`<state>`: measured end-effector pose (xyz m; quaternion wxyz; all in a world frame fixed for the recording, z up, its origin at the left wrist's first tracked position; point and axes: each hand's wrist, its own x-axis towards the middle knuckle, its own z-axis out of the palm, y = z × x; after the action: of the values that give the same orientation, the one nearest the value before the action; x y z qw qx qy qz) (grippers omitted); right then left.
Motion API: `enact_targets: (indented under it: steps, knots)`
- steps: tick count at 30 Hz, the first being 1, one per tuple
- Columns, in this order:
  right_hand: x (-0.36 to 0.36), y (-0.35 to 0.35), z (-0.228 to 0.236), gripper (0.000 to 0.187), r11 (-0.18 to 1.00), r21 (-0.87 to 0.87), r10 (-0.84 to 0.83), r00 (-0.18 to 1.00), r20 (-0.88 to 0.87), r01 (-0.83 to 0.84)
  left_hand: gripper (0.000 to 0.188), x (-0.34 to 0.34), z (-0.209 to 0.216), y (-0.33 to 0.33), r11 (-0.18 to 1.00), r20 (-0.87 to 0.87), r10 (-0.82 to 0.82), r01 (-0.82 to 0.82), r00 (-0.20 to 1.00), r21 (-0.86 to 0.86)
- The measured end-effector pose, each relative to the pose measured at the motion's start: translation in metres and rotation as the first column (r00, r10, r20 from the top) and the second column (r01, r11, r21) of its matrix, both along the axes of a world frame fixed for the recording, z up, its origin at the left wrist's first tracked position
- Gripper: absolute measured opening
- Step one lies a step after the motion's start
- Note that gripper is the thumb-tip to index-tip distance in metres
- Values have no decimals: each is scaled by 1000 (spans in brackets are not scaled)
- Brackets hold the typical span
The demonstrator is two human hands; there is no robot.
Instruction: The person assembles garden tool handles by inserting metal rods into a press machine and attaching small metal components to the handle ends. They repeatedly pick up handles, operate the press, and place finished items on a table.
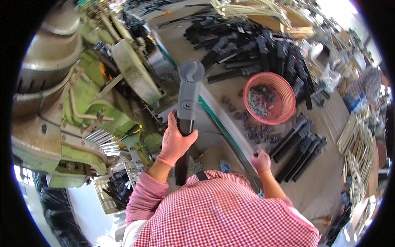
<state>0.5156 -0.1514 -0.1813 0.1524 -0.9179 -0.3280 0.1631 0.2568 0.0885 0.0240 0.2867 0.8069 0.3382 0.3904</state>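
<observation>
Workbench (314,195) sweeping from twelve o'clock round to four, crowded: heaped black tubes (230,64) at one, a red basket (284,99) of small grey parts (258,108) at two. A green machine (88,82) looms at nine. Near centre, the left hand (177,142) — forearm angled up from seven, thumb toward three — is clamped on a grey-headed tube (188,96) pointing up to twelve. At four, the right hand (261,161) curls, fingers closed round a small dark piece (256,154).
</observation>
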Motion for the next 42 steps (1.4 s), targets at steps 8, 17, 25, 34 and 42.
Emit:
enact_targets:
  steps: [8, 17, 25, 34, 42]
  knots:
    - [-96, 116, 162, 28, 575, 796, 762, 476, -438, -188, 74, -86, 0, -32, 996, -317, 24, -51, 948, -79]
    - [-201, 146, 182, 16, 832, 542, 536, 75, -841, 123, 75, -156, -11, -74, 919, -321, 165, -264, 933, -294]
    - [-269, 197, 135, 18, 966, 253, 200, -474, -858, -50, 77, -211, -33, -108, 806, -349, 396, -504, 849, -311]
    - [-361, 242, 106, 12, 855, 516, 410, -671, -618, 47, 70, -263, -18, -101, 699, -390, 615, -703, 685, -133]
    - [-378, 242, 110, 28, 846, 517, 491, -575, -655, 133, 79, -277, -11, -84, 747, -507, 533, -658, 677, -93]
